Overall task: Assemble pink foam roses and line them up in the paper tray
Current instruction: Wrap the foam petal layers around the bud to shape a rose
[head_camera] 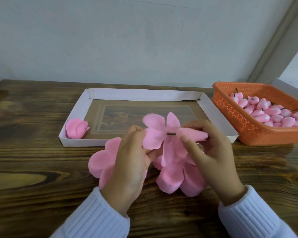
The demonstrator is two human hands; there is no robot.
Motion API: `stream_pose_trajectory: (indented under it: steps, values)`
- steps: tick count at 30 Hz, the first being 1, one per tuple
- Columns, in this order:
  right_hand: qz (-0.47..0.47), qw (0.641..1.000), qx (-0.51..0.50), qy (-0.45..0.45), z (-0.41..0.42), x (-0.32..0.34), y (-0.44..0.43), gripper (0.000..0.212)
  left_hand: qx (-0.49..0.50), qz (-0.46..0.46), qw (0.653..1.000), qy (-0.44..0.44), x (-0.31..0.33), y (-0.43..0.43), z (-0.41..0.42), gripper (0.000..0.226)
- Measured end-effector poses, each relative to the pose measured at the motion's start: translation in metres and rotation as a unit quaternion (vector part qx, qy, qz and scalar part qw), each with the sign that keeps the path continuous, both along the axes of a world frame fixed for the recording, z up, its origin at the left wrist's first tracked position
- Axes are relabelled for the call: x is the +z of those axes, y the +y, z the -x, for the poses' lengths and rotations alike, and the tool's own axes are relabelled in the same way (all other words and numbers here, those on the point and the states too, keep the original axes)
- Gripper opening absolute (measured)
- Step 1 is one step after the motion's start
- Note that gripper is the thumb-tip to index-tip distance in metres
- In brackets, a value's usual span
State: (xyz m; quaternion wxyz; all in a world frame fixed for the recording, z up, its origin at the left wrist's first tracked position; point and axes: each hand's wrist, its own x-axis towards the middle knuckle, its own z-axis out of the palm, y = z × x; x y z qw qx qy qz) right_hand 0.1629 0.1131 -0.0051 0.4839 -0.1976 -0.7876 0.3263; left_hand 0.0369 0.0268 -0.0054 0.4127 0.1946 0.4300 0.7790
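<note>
The left hand (129,160) pinches a petal sheet (155,129) upright so the right hand (212,152), fingers (196,125) gripping a foam bud (193,134), can aim its stem (171,134) at the centre. One finished rose (77,128) lies in the paper tray's (138,95) near-left corner.

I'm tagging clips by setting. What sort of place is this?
Probably a small handcraft workstation, at home or in a workshop: a wooden table against a bare wall, an orange basket full of pink foam buds, and a paper tray holding one finished rose.
</note>
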Motion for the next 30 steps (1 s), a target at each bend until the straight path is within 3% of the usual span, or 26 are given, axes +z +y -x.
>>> stream_pose_trajectory:
  steps: [8,14,16,19,23,25,28,30]
  values:
    - [-0.043,0.998,-0.033,-0.037,0.001,-0.003,0.000,0.020,-0.030,0.000,0.999,0.039,-0.007,0.000,0.002,0.017]
    - [-0.082,0.994,-0.055,-0.047,0.002,-0.002,-0.001,0.028,-0.095,-0.046,0.985,0.137,-0.007,-0.004,-0.005,0.033]
    - [-0.107,0.991,-0.069,-0.048,0.001,-0.001,-0.002,0.029,-0.096,-0.066,0.990,0.081,-0.005,-0.004,-0.005,0.036]
    - [-0.136,0.986,-0.072,-0.058,0.001,0.000,-0.004,0.032,-0.083,-0.064,0.993,0.048,-0.005,-0.002,0.001,0.016]
    - [-0.133,0.988,-0.035,-0.075,0.004,0.000,-0.009,0.024,-0.114,-0.058,0.991,0.028,-0.005,0.000,0.003,0.030]
    - [-0.133,0.986,-0.030,-0.097,0.004,0.000,-0.009,0.027,-0.173,-0.082,0.981,-0.018,-0.005,0.000,0.003,0.021]
    - [-0.133,0.985,-0.042,-0.101,0.003,0.002,-0.010,0.022,-0.231,-0.116,0.954,-0.149,-0.008,0.001,0.006,0.026]
    - [-0.121,0.988,-0.051,-0.084,0.004,0.003,-0.012,0.017,-0.252,-0.129,0.943,-0.172,-0.007,-0.001,0.009,0.028]
